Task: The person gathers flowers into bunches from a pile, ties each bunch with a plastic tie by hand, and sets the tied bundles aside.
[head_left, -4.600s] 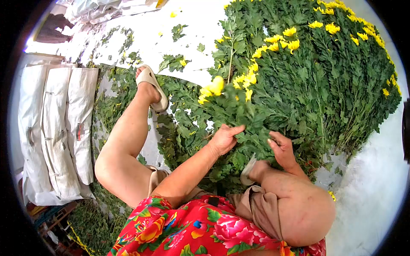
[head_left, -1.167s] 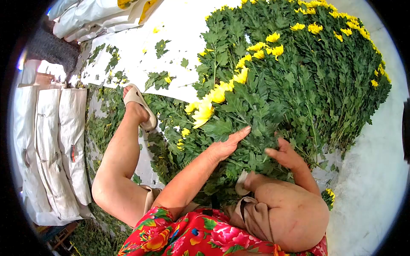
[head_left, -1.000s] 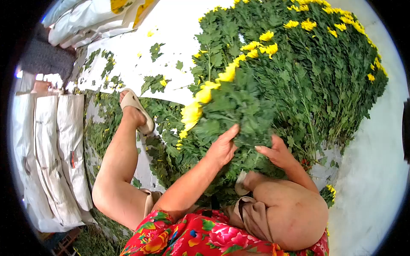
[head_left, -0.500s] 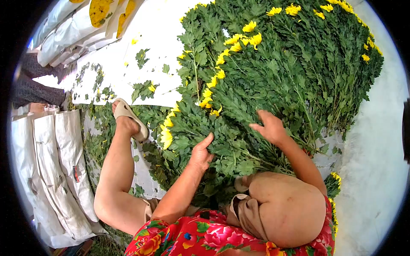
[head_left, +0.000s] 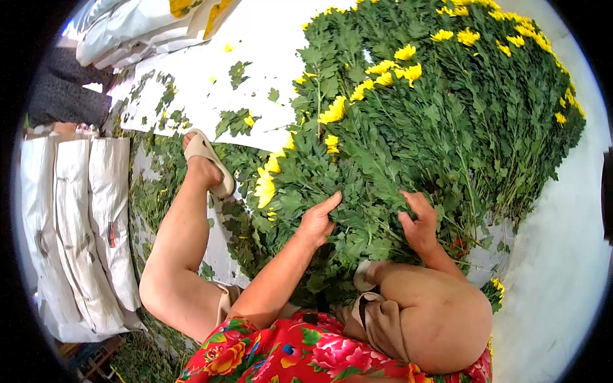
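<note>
My left hand (head_left: 318, 220) is closed around leafy stems of a bunch of yellow chrysanthemums (head_left: 300, 185), whose flower heads point to the upper left. To its right, my right hand (head_left: 419, 222) has thumb and forefinger curled toward a green stem (head_left: 386, 185) that runs up to a yellow bloom (head_left: 333, 110). Its fingers are pinched on that stem, partly hidden by leaves. Beyond both hands lies a broad pile of chrysanthemums (head_left: 460, 127), stems toward me and yellow heads at the far edge.
White folded sacks (head_left: 108, 223) stand at the left, and more sacks (head_left: 140, 32) lie at the upper left. Loose leaves (head_left: 236, 121) are scattered over a white sheet (head_left: 198, 70). A person's dark-clothed leg (head_left: 70, 96) shows at the left. My sandalled foot (head_left: 211, 163) rests among leaves.
My right hand, open over the pile half a second ago, has closed on a stem and come back lower. The bunch stays in my left hand. The view has shifted slightly.
</note>
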A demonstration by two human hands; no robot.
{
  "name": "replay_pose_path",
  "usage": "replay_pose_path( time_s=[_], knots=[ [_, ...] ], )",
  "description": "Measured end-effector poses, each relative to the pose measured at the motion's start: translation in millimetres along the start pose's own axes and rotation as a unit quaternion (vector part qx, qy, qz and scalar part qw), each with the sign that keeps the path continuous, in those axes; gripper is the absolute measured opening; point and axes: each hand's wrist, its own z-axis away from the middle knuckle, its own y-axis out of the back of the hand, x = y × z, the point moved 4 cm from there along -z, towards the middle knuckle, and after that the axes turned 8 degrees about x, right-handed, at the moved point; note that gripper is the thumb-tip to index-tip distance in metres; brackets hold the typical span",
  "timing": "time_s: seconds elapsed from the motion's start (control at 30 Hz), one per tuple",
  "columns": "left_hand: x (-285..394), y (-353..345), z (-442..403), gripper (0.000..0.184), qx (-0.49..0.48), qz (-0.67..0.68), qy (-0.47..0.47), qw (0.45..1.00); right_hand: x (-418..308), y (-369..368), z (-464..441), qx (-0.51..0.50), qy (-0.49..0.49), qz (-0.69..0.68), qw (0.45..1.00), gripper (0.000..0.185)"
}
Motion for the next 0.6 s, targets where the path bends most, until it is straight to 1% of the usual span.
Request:
replay_pose_path(
  time_s=[0.03, 0.07, 0.1, 0.17, 0.2, 0.23, 0.3, 0.33, 0.37, 0.43, 0.47, 0.5, 0.57, 0.6],
  knots=[
    [1.9, -2.9, 3.0, 0.058, -0.019, 0.004, 0.012, 1.0, -3.7, -0.9, 1.7, 0.011, 0.0, -0.009, 1.0, 0.043],
    [8.0, -9.0, 11.8, 0.055, 0.0, -0.013, 0.011, 1.0, -2.0, -2.2, 3.8, 0.021, 0.031, -0.023, 0.999, 0.045],
    [5.3, -7.3, 8.3, 0.055, 0.003, -0.012, 0.008, 1.0, -1.9, -4.5, 5.4, 0.019, 0.033, -0.026, 0.999, 0.045],
    [1.8, -11.0, 3.6, 0.049, -0.062, 0.035, -0.013, 0.997, -5.9, -8.5, 7.7, 0.009, 0.038, -0.025, 0.999, 0.046],
    [-1.2, -9.2, 1.5, 0.049, -0.068, 0.039, -0.018, 0.997, -9.4, -10.2, 10.0, -0.009, 0.055, 0.014, 0.998, 0.048],
    [-1.1, -9.7, 1.6, 0.049, -0.065, 0.041, -0.017, 0.997, -9.7, -11.0, 11.1, -0.011, 0.054, 0.012, 0.998, 0.048],
    [-2.4, -8.3, 2.0, 0.049, -0.039, 0.03, -0.01, 0.999, -10.1, -15.3, 14.7, -0.057, 0.077, 0.058, 0.994, 0.048],
    [-4.6, -7.0, 0.5, 0.051, -0.051, 0.032, -0.005, 0.998, -12.9, -14.3, 14.4, -0.088, 0.088, 0.081, 0.989, 0.049],
    [-6.7, -3.5, -0.3, 0.051, -0.051, 0.031, -0.001, 0.998, -15.2, -13.4, 13.3, -0.088, 0.083, 0.081, 0.989, 0.049],
    [-12.0, 14.0, -0.5, 0.055, 0.067, -0.01, 0.021, 0.998, -23.0, -21.4, 14.4, -0.189, 0.137, 0.138, 0.962, 0.049],
    [-10.5, 15.3, 7.3, 0.059, 0.079, -0.004, 0.022, 0.997, -30.2, -23.7, 13.2, -0.197, 0.175, 0.115, 0.958, 0.047],
    [-11.8, 21.3, 10.9, 0.056, 0.09, 0.007, 0.019, 0.996, -27.7, -26.7, 12.2, -0.195, 0.163, 0.12, 0.96, 0.047],
    [-22.7, 31.7, 9.2, 0.052, 0.012, 0.084, -0.007, 0.996, -28.0, -37.1, 15.6, -0.246, 0.234, 0.06, 0.939, 0.041],
    [-27.7, 45.8, 9.6, 0.047, 0.063, 0.081, 0.011, 0.995, -28.7, -41.5, 15.0, -0.269, 0.225, 0.066, 0.934, 0.039]
  ],
)
